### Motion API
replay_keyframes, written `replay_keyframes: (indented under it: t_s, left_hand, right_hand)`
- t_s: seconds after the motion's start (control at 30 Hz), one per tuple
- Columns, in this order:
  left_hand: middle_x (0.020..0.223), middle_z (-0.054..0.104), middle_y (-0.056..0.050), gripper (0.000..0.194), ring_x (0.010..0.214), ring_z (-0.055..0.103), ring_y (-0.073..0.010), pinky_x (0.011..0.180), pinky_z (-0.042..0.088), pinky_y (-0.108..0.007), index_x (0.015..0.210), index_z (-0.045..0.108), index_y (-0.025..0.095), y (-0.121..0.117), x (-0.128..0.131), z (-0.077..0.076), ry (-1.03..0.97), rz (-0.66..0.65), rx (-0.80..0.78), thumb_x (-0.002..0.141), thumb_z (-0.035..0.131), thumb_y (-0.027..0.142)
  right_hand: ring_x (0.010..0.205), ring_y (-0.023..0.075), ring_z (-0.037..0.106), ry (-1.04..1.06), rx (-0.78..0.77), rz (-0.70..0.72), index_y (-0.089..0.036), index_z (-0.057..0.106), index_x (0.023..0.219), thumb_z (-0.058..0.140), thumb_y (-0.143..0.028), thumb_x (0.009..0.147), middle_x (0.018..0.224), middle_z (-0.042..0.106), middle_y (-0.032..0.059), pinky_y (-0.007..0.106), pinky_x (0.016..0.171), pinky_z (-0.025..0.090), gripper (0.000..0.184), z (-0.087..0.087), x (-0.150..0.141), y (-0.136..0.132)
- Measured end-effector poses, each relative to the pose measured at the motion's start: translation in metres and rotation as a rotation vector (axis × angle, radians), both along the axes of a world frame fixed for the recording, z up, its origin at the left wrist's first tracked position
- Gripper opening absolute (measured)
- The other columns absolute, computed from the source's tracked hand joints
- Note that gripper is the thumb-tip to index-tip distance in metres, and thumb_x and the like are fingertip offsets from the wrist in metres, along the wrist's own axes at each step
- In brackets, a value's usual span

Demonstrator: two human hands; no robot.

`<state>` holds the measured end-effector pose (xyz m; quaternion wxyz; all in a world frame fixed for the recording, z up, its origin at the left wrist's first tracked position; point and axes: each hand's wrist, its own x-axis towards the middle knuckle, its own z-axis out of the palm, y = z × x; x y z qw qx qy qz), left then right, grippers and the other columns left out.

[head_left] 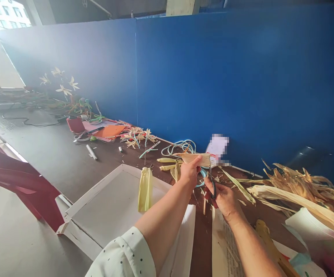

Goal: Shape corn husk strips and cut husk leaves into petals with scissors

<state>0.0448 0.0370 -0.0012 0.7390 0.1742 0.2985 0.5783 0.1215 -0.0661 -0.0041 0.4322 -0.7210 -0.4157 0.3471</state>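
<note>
My left hand (pixel 190 172) pinches a flat, pale piece of corn husk (pixel 194 159) and holds it level above the table. Black-handled scissors (pixel 212 186) are gripped in my right hand (pixel 224 200). Their blades point up and meet the right end of the husk; whether they have cut into it I cannot tell. Below my hands, husk scraps and a blue looped cord (pixel 202 175) lie on the brown tabletop. A yellow-green husk piece (pixel 145 188) rests over the edge of a shallow white box lid (pixel 103 206), left of my forearm.
Dried husks (pixel 305 184) and a white cup (pixel 314 223) crowd the right side. Husk flowers (pixel 136 136), a red thread spool (pixel 75 125) and orange paper (pixel 111 131) lie at the back left. A blue partition (pixel 227 84) stands behind; a maroon chair (pixel 25 184) is at left.
</note>
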Motion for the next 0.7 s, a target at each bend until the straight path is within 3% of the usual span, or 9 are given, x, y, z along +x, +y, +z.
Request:
replay_keyframes:
  t_s: [0.27,0.57,0.7]
  left_hand:
    - [0.073,0.060,-0.002,0.038,0.056,0.050,-0.0066,0.051,0.038,-0.020,0.082,0.061,0.014,-0.001,0.000,-0.002,-0.043,-0.010,-0.023,0.053,0.084,0.024]
    - [0.071,0.058,-0.001,0.033,0.053,0.048,-0.0051,0.049,0.039,-0.018,0.082,0.061,0.013,0.000,0.001,-0.006,-0.041,-0.043,-0.029,0.058,0.082,0.021]
    - [0.073,0.059,-0.002,0.031,0.055,0.050,-0.0059,0.048,0.038,-0.018,0.082,0.062,0.014,0.000,0.001,-0.007,-0.031,-0.049,0.001,0.059,0.081,0.022]
  right_hand:
    - [0.040,0.0106,0.041,-0.042,0.020,0.044,-0.019,0.061,0.060,0.061,-0.065,0.070,0.052,0.060,0.0016,0.027,0.041,0.029,0.046,-0.002,0.006,-0.001]
    - [0.043,0.0115,0.045,-0.092,0.107,0.029,-0.020,0.060,0.060,0.058,-0.066,0.072,0.050,0.058,0.0009,0.026,0.043,0.030,0.047,-0.024,0.019,0.004]
    - [0.043,0.0114,0.046,-0.086,0.124,0.037,-0.020,0.060,0.059,0.058,-0.065,0.072,0.051,0.059,0.0007,0.026,0.043,0.031,0.046,-0.021,0.017,0.003]
